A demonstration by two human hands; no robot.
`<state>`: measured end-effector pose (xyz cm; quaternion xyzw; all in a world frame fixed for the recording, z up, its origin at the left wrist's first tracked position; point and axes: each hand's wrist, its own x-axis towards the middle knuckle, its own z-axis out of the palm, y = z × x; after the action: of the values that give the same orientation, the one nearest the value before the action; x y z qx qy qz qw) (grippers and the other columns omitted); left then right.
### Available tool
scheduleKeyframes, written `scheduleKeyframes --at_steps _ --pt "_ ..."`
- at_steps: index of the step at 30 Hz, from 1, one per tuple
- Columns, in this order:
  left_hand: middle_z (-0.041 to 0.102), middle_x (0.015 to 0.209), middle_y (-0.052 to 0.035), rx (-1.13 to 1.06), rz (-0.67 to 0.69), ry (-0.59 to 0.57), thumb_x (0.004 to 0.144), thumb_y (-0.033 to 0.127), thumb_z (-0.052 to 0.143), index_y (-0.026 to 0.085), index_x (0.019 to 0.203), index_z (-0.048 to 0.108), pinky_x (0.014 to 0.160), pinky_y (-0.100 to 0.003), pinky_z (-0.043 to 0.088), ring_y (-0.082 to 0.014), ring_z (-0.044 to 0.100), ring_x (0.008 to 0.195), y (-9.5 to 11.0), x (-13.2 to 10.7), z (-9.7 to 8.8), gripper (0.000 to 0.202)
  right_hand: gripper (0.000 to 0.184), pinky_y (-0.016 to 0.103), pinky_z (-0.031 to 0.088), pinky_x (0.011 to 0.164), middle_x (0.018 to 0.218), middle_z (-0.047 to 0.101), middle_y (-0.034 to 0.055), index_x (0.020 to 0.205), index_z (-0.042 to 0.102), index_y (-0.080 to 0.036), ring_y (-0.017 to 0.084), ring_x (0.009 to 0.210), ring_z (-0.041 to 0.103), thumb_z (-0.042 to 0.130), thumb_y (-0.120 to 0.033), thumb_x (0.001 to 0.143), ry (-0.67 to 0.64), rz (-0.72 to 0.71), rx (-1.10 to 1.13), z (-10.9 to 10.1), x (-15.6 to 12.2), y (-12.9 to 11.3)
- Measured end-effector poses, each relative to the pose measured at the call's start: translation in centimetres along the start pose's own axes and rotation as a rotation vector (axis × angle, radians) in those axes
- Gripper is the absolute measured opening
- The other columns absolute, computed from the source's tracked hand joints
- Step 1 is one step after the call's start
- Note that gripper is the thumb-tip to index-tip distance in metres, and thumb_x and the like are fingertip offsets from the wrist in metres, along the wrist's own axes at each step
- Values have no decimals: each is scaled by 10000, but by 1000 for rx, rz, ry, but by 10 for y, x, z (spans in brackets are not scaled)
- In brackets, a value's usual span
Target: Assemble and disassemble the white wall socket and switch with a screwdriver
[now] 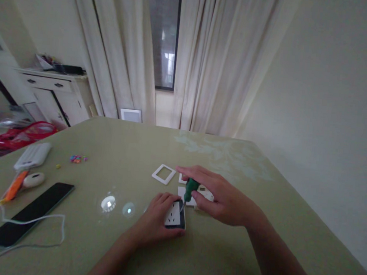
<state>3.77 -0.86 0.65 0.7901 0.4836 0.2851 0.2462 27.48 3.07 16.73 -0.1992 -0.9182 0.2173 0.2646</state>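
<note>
A white wall socket with a dark border lies on the table, slots facing up. My left hand is closed around its left side, fingers at the far edge and thumb along the near one. In my right hand is a screwdriver with a green handle; its thin shaft slants down to the socket's right edge. The exact spot its tip touches is too small to make out. Just beyond, partly behind my right hand, lies another white socket piece. A white square frame sits further back.
On the table, a black phone lies at left under a white cable. Near it are a white box-like device, a round white case, an orange tool and small colourful beads. A wall borders the right side.
</note>
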Motion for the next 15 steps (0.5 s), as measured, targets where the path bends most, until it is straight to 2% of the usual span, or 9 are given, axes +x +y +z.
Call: scheduleKeyframes --at_steps 2,5,9,12,15 --pt "655 1399 -116 3 -3 1 768 423 950 260 1454 592 1178 -540 471 -378 561 1319 1 1 -1 791 580 390 508 1145 1486 704 79 1571 567 -293 223 1353 660 590 -110 1022 24 -44 36 -1 0 4" --pt "660 1383 -118 8 -7 1 764 438 954 249 1448 599 1172 -540 474 -376 564 1309 0 1 -1 793 426 340 538 1068 1352 775 61 1443 668 -274 198 1220 726 677 -168 1030 61 -80 66 2 2 13" --pt "651 1419 -129 6 -5 -2 771 423 944 265 1475 586 1179 -578 464 -400 554 1342 -3 0 2 805 333 319 559 1011 1248 812 64 1349 719 -237 200 1127 755 770 -265 1020 65 -45 -4 5 3 13" --pt "636 1456 -135 1 14 -4 802 416 918 279 1476 584 1193 -600 444 -409 546 1363 -5 0 3 765 422 365 550 1067 1347 776 95 1471 660 -232 234 1217 724 717 -305 1059 50 3 -110 5 0 4" --pt "648 1434 -144 4 27 3 833 465 897 270 1468 586 1168 -597 468 -411 563 1338 -6 0 2 734 562 408 510 1160 1544 658 128 1643 486 -242 250 1399 628 612 -231 1095 21 22 -80 3 1 0"
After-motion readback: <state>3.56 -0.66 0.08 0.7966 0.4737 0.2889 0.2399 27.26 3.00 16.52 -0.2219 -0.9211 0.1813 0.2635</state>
